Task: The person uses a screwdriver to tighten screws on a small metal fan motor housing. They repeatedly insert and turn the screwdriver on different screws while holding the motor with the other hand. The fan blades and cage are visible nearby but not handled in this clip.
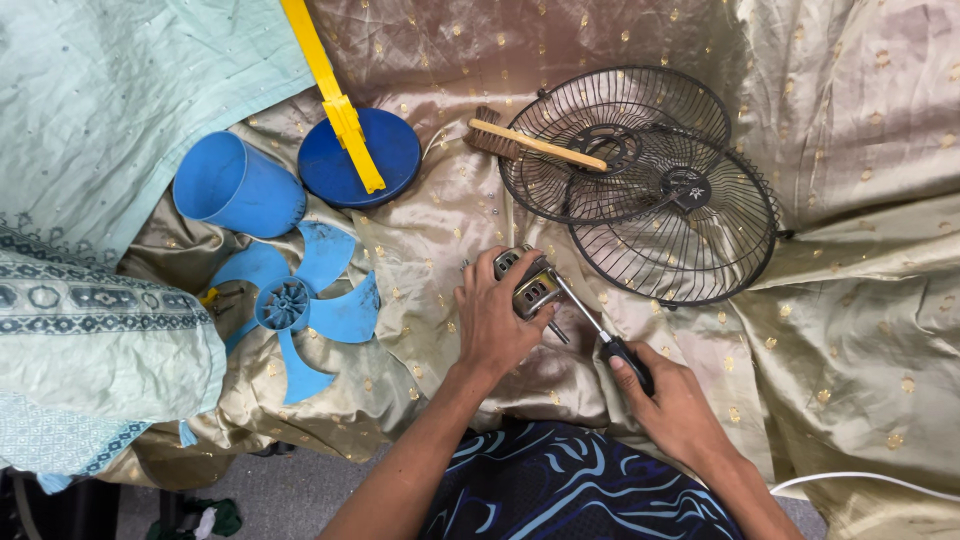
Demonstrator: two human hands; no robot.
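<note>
The left hand (pixel 492 322) wraps around a small metal fan motor (pixel 527 280) and keeps it steady on the shiny gold cloth (pixel 850 300). Its fingers are closed tight on the motor. The right hand (pixel 672 405) grips the black handle of a screwdriver (pixel 598 328), fingers clenched around it. The thin metal shaft runs up and to the left, and its tip touches the side of the motor. I cannot see the screw itself, because it is too small.

The step in hand looks like working on a screw in the motor. The motor sits in the middle of the cloth, just in front of the person's lap.

Other fan parts lie around. Two black wire guards (pixel 650 185) lie overlapping, up and to the right of the motor. A wooden brush (pixel 530 143) rests on the edge of one guard. A blue fan blade (pixel 300 310) lies to the left, well apart from the hands. Above it there is a blue cup-shaped cover (pixel 238 186) and a round blue base (pixel 395 155) with a yellow pole (pixel 330 90). A white cord (pixel 870 482) shows at the bottom right.

I think the next move needs the tip to stay snug in the screw while the right hand twists, and the left hand must hold the motor so it does not roll. If the tip slips, it could poke the left fingers.
</note>
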